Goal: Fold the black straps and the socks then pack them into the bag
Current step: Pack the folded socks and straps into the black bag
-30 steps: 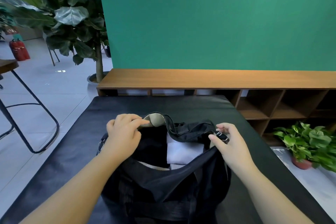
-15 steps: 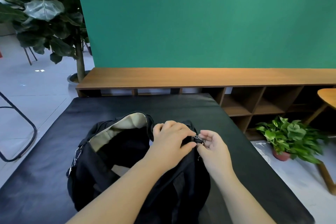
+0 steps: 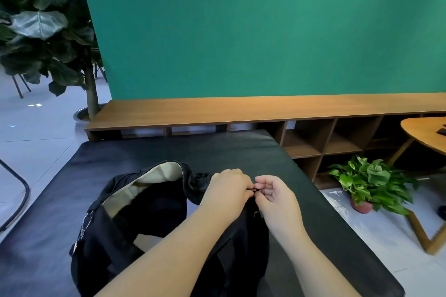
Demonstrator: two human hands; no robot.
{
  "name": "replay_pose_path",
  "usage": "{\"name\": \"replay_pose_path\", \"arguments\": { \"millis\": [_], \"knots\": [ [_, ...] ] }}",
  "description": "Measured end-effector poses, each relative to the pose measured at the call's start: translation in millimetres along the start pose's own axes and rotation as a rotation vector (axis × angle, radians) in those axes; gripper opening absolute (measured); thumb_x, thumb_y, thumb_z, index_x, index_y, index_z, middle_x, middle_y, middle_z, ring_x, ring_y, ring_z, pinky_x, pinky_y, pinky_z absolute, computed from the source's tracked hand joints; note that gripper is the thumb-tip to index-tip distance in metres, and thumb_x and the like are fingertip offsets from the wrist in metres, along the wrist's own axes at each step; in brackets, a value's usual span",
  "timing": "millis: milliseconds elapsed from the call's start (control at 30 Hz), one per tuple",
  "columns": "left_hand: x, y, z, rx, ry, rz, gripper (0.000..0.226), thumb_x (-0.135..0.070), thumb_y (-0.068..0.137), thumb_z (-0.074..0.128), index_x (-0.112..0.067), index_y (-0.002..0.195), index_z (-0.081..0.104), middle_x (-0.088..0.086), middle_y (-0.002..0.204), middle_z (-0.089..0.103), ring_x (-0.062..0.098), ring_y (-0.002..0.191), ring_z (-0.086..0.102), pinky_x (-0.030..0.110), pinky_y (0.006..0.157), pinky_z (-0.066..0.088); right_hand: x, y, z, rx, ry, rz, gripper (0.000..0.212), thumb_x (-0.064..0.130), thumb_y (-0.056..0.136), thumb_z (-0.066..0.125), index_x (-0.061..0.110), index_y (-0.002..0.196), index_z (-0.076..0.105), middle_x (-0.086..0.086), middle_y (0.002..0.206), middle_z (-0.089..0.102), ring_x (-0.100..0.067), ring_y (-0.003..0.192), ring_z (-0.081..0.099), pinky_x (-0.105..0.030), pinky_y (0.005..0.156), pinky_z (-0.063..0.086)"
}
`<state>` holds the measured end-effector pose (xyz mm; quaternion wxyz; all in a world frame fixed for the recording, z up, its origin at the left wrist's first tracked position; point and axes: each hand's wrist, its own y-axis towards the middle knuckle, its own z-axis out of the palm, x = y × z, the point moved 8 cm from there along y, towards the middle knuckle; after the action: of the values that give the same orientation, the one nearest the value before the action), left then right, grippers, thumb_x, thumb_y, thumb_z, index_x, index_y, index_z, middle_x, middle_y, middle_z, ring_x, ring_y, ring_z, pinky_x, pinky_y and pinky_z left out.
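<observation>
Bag (image 3: 135, 224), black with a pale beige lining, sits on the near part of the dark desk (image 3: 217, 149), and from my feed its mouth gapes open on the left side, where the lining shows. Both of my forearms reach over it from the bottom edge, so the hands meet at the bag's far right end, above its top edge.

My left hand (image 3: 226, 190) lies across the black fabric with its fingers curled down, gripping the bag's rim just beside the other hand. My right hand (image 3: 275, 195) is touching it fingertip to fingertip, thumb and forefinger pinching a small metal zipper pull (image 3: 257, 190) between the two hands. A second little metal piece (image 3: 257, 212) hangs on the bag just below that pinch.

On the bag's left end a silver clip (image 3: 85, 224) dangles down the side. I cannot make out straps or socks inside from this angle; the interior is dark.

Beyond the desk runs a low wooden shelf (image 3: 241, 111) against a green wall (image 3: 265, 26), with a small potted plant (image 3: 369, 183) on the floor to the right.
</observation>
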<state>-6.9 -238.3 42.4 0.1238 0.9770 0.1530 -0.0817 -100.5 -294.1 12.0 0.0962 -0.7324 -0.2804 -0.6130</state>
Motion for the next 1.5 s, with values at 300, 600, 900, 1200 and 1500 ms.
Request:
{"name": "replay_pose_path", "arguments": {
  "millis": [300,600,900,1200,1500],
  "knots": [
    [18,-16,-11,-0.122,-0.414,-0.164,0.011,-0.019,0.087,0.058,-0.019,0.090,0.069,-0.005,0.081,0.066,0.013,0.079,0.059,0.029,0.075,0.048,16,0,5,0.144,-0.407,-0.175,0.035,-0.001,0.087,0.051,0.033,0.093,0.058,0.019,0.091,0.052,0.004,0.080,0.051,-0.006,0.071,0.039],
    [22,-24,-15,-0.182,-0.591,-0.272,0.013,-0.020,0.086,0.062,-0.022,0.075,0.067,-0.012,0.077,0.067,0.002,0.077,0.061,0.017,0.070,0.047,12,3,27,0.359,-0.663,-0.264,0.022,0.026,0.090,0.059,0.032,0.111,0.054,0.021,0.083,0.041,-0.003,0.080,0.039,-0.013,0.063,0.031],
    [33,-37,-13,-0.264,-0.698,-0.336,0.010,-0.016,0.085,0.067,-0.019,0.076,0.065,-0.012,0.074,0.065,-0.001,0.074,0.058,0.014,0.069,0.045,18,4,18,0.173,-0.754,-0.334,0.020,0.025,0.089,0.053,0.031,0.106,0.060,0.015,0.090,0.044,-0.007,0.092,0.041,-0.021,0.074,0.038],
    [56,-50,-7,-0.260,-0.685,-0.450,0.014,-0.017,0.085,0.066,-0.024,0.073,0.064,-0.011,0.074,0.064,0.002,0.075,0.060,0.018,0.071,0.047,15,5,6,0.095,-0.721,-0.302,0.022,0.021,0.089,0.053,0.030,0.108,0.061,0.014,0.094,0.049,-0.008,0.096,0.045,-0.022,0.077,0.039],
    [93,-73,-19,-0.318,-0.662,-0.526,0.014,-0.017,0.084,0.067,-0.023,0.073,0.064,-0.011,0.076,0.064,0.003,0.076,0.058,0.011,0.064,0.039,7,6,-8,-0.017,-0.832,-0.195,0.027,0.016,0.089,0.051,0.027,0.113,0.059,0.008,0.113,0.053,-0.015,0.111,0.041,-0.028,0.087,0.034]
  ]
}}
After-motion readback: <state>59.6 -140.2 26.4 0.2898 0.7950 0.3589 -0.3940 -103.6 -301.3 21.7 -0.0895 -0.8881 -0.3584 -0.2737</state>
